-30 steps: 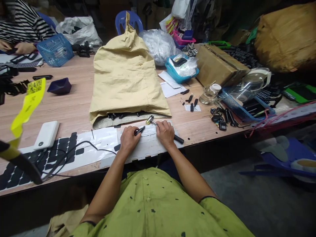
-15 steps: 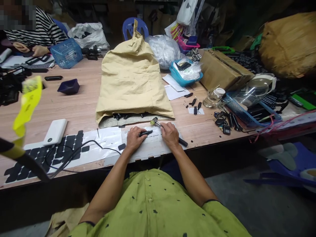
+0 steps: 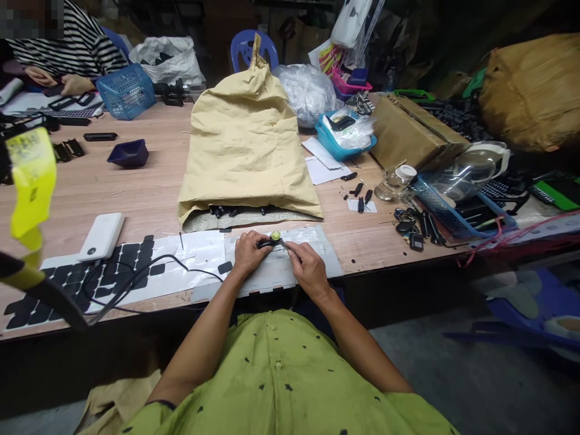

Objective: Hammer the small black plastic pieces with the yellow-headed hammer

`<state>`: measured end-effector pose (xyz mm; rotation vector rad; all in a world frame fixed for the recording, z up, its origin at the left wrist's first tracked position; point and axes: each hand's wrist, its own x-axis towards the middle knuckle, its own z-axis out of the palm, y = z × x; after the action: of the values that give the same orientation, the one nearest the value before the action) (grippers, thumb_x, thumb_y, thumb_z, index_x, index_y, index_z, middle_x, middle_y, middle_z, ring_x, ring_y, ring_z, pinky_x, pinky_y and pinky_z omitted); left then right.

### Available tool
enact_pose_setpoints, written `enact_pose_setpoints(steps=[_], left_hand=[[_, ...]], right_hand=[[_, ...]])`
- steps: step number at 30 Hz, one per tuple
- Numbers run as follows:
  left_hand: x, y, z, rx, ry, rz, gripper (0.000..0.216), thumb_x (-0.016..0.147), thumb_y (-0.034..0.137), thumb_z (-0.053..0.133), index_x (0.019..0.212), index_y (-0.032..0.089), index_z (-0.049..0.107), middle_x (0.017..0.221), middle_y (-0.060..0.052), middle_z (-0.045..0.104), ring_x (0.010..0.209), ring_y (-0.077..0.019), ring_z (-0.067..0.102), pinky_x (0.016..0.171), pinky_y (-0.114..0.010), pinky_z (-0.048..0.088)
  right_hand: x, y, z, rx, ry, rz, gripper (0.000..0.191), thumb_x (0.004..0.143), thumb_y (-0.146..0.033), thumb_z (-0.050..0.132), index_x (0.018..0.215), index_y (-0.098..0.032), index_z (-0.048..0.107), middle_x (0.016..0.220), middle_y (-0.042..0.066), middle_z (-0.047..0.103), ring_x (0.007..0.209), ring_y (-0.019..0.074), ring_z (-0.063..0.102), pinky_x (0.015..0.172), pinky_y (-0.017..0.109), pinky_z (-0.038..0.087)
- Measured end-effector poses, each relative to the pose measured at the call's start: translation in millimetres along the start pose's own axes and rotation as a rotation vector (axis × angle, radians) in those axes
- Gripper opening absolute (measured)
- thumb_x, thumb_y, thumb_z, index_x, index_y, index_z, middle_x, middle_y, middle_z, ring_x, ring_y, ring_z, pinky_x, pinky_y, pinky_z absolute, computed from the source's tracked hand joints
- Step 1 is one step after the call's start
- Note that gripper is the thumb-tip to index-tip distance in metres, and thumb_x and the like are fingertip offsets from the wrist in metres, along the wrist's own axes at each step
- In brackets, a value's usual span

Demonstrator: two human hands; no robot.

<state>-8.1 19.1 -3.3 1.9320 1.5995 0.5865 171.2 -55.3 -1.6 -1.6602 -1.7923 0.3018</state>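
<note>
My left hand [image 3: 247, 251] is closed on a small black part [image 3: 264, 244], pressing it onto the white sheet [image 3: 276, 272] at the near table edge. My right hand [image 3: 309, 272] grips a small hammer [image 3: 277, 238] by its handle, and the yellow-green head sits right over the black part. A tan cloth sack [image 3: 247, 142] lies just beyond my hands, with several black parts showing under its open end.
A white power bank [image 3: 100, 235] and a black cable lie on a sheet of black keys at the left. Blue baskets [image 3: 125, 90], papers, a glass jar [image 3: 393, 181] and a cardboard box [image 3: 414, 130] crowd the right. A person in stripes sits far left.
My right hand lifted the hammer off the table and swung its head leftward onto the black part held by my left hand. The view shifted slightly.
</note>
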Motion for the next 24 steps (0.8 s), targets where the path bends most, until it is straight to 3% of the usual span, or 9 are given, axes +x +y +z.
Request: enact_pose_setpoints(steps=[7, 13, 24], left_hand=[[-0.9, 0.7, 1.6, -0.015, 0.021, 0.007, 0.02, 0.078, 0.021, 0.076, 0.096, 0.029, 0.074, 0.098, -0.002, 0.073, 0.101, -0.0262, 0.061, 0.09, -0.039, 0.046], [-3.5, 1.5, 3.3, -0.094, 0.084, -0.062, 0.049, 0.072, 0.019, 0.078, 0.116, 0.028, 0.06, 0.095, 0.0, 0.071, 0.099, -0.0257, 0.064, 0.09, -0.039, 0.046], [-5.3, 2.9, 1.4, -0.096, 0.059, -0.038, 0.035, 0.074, 0.021, 0.077, 0.107, 0.028, 0.065, 0.091, 0.001, 0.072, 0.097, -0.026, 0.062, 0.088, -0.039, 0.046]], right_hand=[[2.2, -8.4, -2.6, -0.023, 0.001, -0.026, 0.034, 0.1, -0.022, 0.047, 0.122, -0.025, 0.074, 0.103, 0.005, 0.074, 0.097, 0.017, 0.07, 0.085, 0.024, 0.054], [3.4, -15.5, 6.0, -0.063, -0.062, -0.048, 0.032, 0.097, -0.021, 0.052, 0.12, -0.027, 0.074, 0.1, 0.003, 0.074, 0.094, 0.0165, 0.069, 0.081, 0.023, 0.052], [41.4, 25.5, 7.9, -0.324, 0.053, 0.063, 0.031, 0.096, -0.018, 0.053, 0.115, -0.026, 0.076, 0.094, 0.007, 0.067, 0.09, 0.0218, 0.057, 0.078, 0.03, 0.043]])
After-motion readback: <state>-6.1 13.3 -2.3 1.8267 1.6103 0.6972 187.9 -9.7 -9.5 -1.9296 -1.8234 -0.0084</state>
